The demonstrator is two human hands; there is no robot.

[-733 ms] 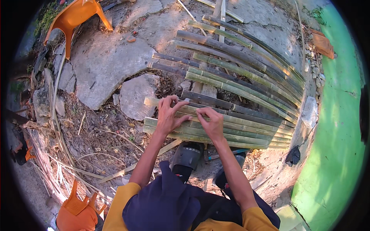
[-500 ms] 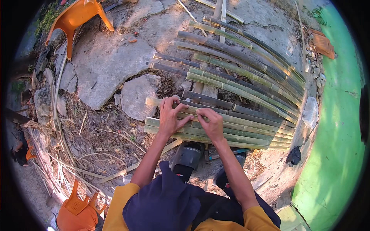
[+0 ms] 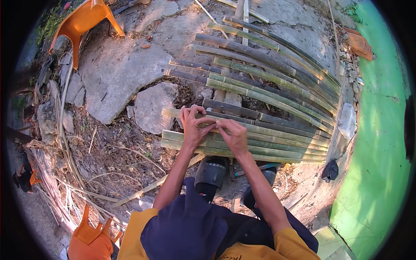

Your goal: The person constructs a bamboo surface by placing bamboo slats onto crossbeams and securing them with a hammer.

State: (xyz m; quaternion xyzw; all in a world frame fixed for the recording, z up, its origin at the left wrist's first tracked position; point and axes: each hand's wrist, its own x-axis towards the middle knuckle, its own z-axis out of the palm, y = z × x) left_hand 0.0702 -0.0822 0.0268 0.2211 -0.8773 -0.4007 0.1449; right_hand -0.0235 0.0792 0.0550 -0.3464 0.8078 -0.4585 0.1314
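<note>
Far left: an orange chair [image 3: 82,24] stood on broken ground, its position unchanged. The whole scene sat slightly shifted in the frame compared with the earlier pictures, chair and ground together; attributed to head movement.

Next: a cracked concrete slab [image 3: 121,73] and, just beside it, a loose grey rock [image 3: 156,108]. No change.

Centre: a pale bamboo strip [image 3: 170,112] lay crosswise in the row nearest the person, its left end sticking out past the hands. The left hand [image 3: 194,125] was over it, fingers bent, thumb reaching rightward. Whether it gripped anything could not be made out.

The right hand [image 3: 234,135] was curled, thumb and forefinger brought together at the left thumb. Anything pinched there was too small to see.

Main change: half a second earlier a small gap separated the two sets of fingertips; now they met, or nearly so. Judged meaning: both hands were engaged at one spot above the strips, as fine finger work.

Right: the other bamboo strips [image 3: 268,151] fanned out, right ends gathered near a pale stone [image 3: 346,121], arrangement unaltered. Far right: a green surface [image 3: 377,108], unchanged.
</note>
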